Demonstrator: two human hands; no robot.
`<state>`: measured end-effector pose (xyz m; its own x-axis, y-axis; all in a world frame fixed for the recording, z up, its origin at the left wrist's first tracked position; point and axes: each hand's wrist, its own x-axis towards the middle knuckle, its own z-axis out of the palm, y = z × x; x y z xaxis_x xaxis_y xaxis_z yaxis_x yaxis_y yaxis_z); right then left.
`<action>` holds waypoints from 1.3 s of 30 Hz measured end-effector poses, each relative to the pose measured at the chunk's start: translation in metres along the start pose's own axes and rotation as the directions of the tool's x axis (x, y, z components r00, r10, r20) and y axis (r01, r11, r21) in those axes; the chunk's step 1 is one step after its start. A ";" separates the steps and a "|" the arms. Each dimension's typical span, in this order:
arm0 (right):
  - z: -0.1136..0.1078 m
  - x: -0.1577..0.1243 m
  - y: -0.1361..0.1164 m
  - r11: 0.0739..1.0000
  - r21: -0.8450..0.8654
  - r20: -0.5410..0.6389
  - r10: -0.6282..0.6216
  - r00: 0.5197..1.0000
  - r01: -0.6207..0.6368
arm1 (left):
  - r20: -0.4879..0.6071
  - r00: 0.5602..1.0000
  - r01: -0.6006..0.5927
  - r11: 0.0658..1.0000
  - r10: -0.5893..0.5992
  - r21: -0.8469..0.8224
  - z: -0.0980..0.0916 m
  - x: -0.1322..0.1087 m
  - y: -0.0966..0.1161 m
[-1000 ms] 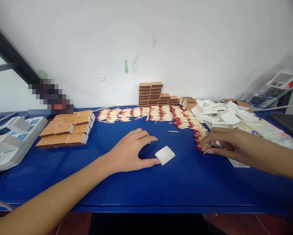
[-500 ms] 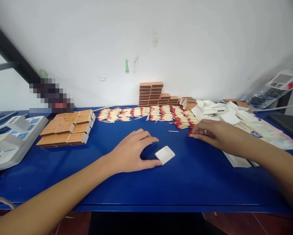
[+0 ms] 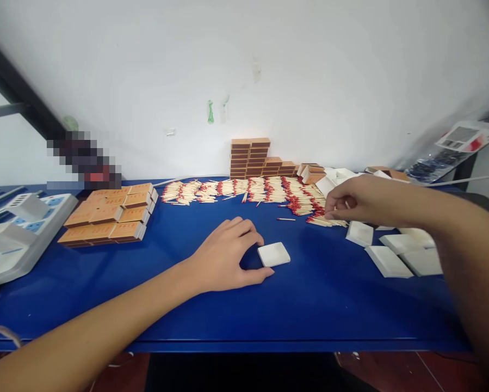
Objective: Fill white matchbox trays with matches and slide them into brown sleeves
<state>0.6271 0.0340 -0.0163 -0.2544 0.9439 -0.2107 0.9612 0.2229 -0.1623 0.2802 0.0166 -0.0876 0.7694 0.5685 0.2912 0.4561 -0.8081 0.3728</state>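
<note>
A small white matchbox tray (image 3: 274, 255) lies on the blue table in front of me. My left hand (image 3: 228, 256) rests beside it, thumb and fingers spread at its left side and not closed on it. At the right end of the long row of red-tipped matches (image 3: 303, 201), my right hand (image 3: 346, 202) is curled low with its fingertips together. Some matches lie right under those fingertips; whether any are pinched is hidden. One loose match (image 3: 286, 219) lies apart, in front of the row.
Orange matchboxes (image 3: 105, 213) are stacked at the left, beside a white power strip (image 3: 44, 228). More matchboxes (image 3: 250, 158) stand against the wall. Several white trays (image 3: 387, 261) lie on the right, partly behind my right arm. A plastic bag (image 3: 444, 149) is at the far right.
My right wrist has risen and its forearm has swung, uncovering more white trays under it. The white tray by my left hand has turned slightly. My left hand has barely moved.
</note>
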 end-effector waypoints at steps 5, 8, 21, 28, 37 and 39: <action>0.026 0.000 -0.005 0.997 0.074 0.041 -0.018 0.999 0.015 | 0.013 1.000 0.011 0.999 -0.010 -0.031 -0.001 0.001 -0.004; 0.034 0.002 -0.003 0.997 0.068 -0.019 -0.036 0.999 0.037 | -0.008 1.000 0.001 0.999 -0.001 -0.043 -0.005 0.001 -0.010; 0.041 0.010 0.006 0.991 0.067 -0.126 -0.107 0.986 0.116 | -0.024 1.000 0.011 0.999 -0.012 -0.051 -0.012 -0.002 -0.022; 0.045 0.013 0.001 0.983 0.095 -0.110 -0.147 0.983 0.158 | -0.020 1.000 0.004 0.998 -0.005 -0.056 -0.013 -0.002 -0.021; 0.035 0.019 -0.043 0.932 0.182 -0.151 -0.288 0.946 0.313 | -0.029 0.999 0.037 0.999 -0.037 -0.017 -0.016 -0.004 -0.024; 0.032 0.022 -0.062 0.912 0.170 -0.176 -0.343 0.923 0.372 | -0.035 0.998 0.042 0.999 -0.043 -0.014 -0.017 -0.005 -0.026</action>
<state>0.5584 0.0328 -0.0419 -0.5459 0.8373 0.0311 0.7644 0.5129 -0.3907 0.2572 0.0370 -0.0840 0.7333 0.6075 0.3054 0.4821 -0.7812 0.3966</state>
